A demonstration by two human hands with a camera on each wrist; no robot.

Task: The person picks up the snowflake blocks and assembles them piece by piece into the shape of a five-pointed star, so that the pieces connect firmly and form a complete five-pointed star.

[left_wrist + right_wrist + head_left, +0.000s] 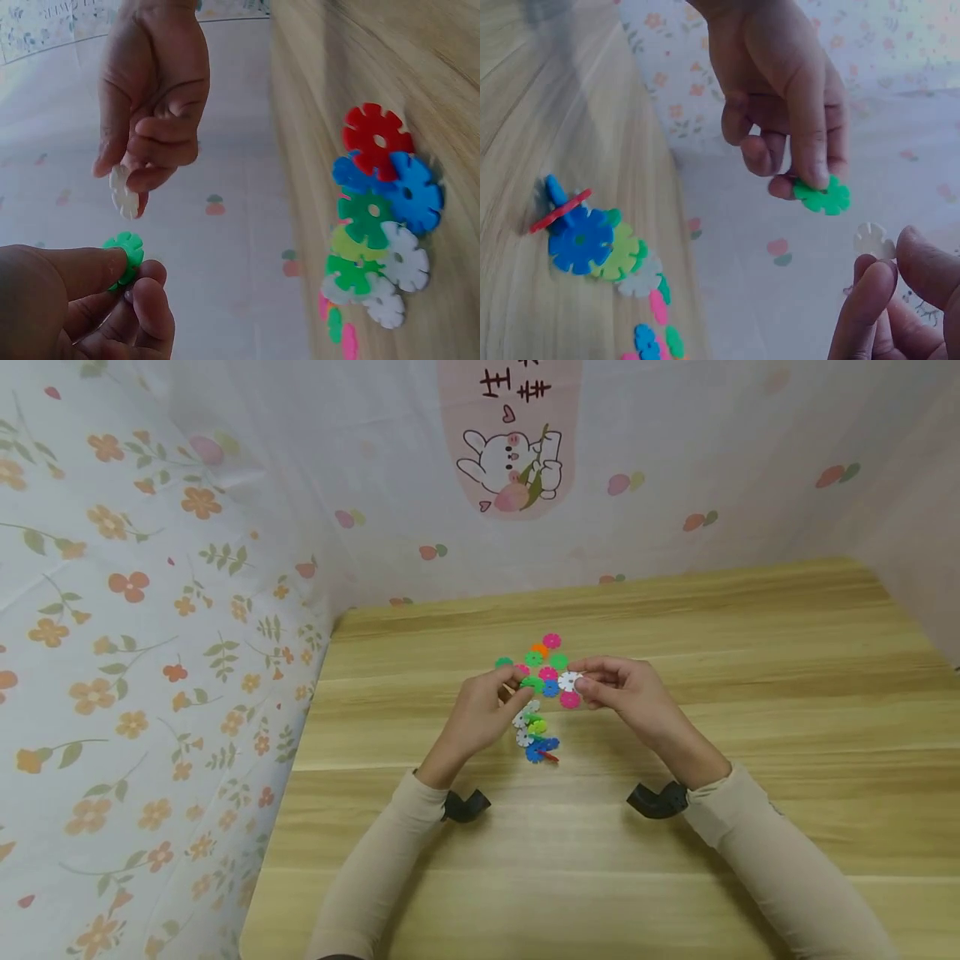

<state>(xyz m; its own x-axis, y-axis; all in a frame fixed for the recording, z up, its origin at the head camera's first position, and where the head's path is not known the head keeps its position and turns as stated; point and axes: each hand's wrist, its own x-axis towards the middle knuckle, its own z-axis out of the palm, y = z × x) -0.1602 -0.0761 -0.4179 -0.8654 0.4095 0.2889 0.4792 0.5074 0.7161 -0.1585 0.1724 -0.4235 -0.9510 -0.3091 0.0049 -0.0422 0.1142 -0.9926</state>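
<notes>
My left hand (480, 714) pinches a green notched plastic disc (129, 253) between thumb and fingers. The right hand (637, 697) pinches a white notched disc (871, 240) the same way. Both discs are held up above the table, close together; a small gap separates them in the wrist views. Below the hands lies a cluster of discs that look slotted together, with a red disc (379, 141), a blue disc (580, 240), a yellow-green disc (537, 727) and white discs (406, 257) among them.
Beyond the cluster, several loose discs lie on the wooden table (750, 693), among them a pink disc (552, 641), an orange disc (540, 650) and a green disc (558, 661). A patterned cloth (285, 485) hangs behind and at the left. Black wrist mounts (467, 807) stick out from both sleeves.
</notes>
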